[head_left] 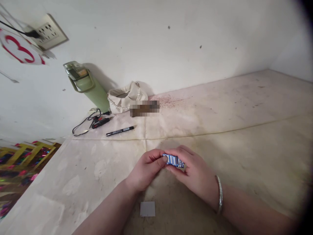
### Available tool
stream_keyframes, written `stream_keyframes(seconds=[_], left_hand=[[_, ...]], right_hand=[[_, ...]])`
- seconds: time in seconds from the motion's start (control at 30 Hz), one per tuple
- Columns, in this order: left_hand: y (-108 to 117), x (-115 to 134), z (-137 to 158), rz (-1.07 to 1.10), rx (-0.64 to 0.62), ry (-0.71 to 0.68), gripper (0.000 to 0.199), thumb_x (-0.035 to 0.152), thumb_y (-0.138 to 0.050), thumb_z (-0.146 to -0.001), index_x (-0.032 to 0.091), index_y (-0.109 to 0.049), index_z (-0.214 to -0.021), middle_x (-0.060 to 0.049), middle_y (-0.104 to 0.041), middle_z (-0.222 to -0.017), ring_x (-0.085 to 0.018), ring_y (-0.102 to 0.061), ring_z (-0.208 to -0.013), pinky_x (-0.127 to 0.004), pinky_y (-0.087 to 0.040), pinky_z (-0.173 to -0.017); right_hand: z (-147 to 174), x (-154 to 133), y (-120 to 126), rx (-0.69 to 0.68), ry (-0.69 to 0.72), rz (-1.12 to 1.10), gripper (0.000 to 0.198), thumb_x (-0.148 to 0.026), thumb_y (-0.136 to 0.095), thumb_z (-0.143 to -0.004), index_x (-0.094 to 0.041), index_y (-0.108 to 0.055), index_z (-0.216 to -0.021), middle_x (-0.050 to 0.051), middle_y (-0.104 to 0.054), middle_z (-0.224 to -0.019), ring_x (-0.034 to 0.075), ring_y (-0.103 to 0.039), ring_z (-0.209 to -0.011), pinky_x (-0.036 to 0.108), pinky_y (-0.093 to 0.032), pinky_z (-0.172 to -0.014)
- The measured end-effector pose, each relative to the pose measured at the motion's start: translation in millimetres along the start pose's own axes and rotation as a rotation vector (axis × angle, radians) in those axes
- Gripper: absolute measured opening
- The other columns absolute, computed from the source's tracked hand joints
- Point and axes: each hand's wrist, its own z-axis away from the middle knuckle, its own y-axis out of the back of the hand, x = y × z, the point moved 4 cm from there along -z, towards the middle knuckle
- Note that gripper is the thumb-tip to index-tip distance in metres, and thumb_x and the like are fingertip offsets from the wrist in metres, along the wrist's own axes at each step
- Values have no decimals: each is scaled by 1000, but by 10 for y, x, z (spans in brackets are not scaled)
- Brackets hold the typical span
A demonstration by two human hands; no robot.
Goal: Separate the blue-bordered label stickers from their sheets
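A small blue-and-white patterned box (173, 160) is held between both hands above the table. My left hand (149, 168) pinches its left end, with the thumb on the near face. My right hand (189, 166) curls around the right end, fingers along the top and thumb underneath, covering part of it. A silvery bracelet sits on the right wrist. On the table below the hands lies a small white rectangular card (147, 209), touched by neither hand.
Toward the wall are a black marker (119, 131), a black corded glue gun (100, 123), a green bottle (94, 93), a cream bag (127, 98) with a pearl strap and a blurred-out brown item (144, 108). Shiny colourful goods (24, 163) stand beyond the table's left edge.
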Motion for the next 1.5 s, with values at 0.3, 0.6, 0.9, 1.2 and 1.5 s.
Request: stream_keyframes(seconds=[0.3, 0.6, 0.9, 1.2, 1.5], left_hand=[[46, 0, -23, 104, 38, 17, 18, 29, -62, -83, 12, -67, -77, -1, -60, -66, -10, -52, -65, -21, -38, -65], [49, -15, 2, 118, -37, 76, 16, 27, -67, -78, 12, -70, -82, -3, -63, -70, -10, -54, -65, -21, -40, -65], [62, -29, 2, 139, -56, 112, 17, 28, -71, -75, 12, -69, -78, -1, -62, -65, -7, -52, -58, -19, -38, -58], [62, -9, -9, 143, -27, 103, 17, 29, -72, -73, 13, -69, -77, -1, -61, -62, -8, -51, -56, -20, -37, -58], [54, -37, -14, 50, 171, -45, 17, 32, -65, -80, 15, -65, -81, 1, -59, -63, -9, -51, -59, -21, -39, -60]], right_hand=[[43, 29, -3, 61, -34, -57, 45, -17, -65, -74, -23, -50, -116, 3, -64, -104, 16, -61, -82, 31, -51, -72], [35, -49, 0, -11, 10, -78, 31, -18, -59, -80, -24, -56, -110, 3, -67, -101, 17, -63, -90, 33, -50, -78], [39, -48, 2, -24, 27, -62, 26, -19, -60, -79, -22, -60, -105, 2, -67, -90, 17, -63, -81, 31, -51, -71], [39, -42, 14, 13, -57, -103, 27, -18, -58, -78, -23, -58, -105, 4, -68, -97, 18, -64, -83, 30, -51, -69], [33, 36, -15, 32, -193, -158, 28, -28, -63, -75, -20, -54, -99, 0, -58, -75, 14, -55, -60, 26, -47, -51]])
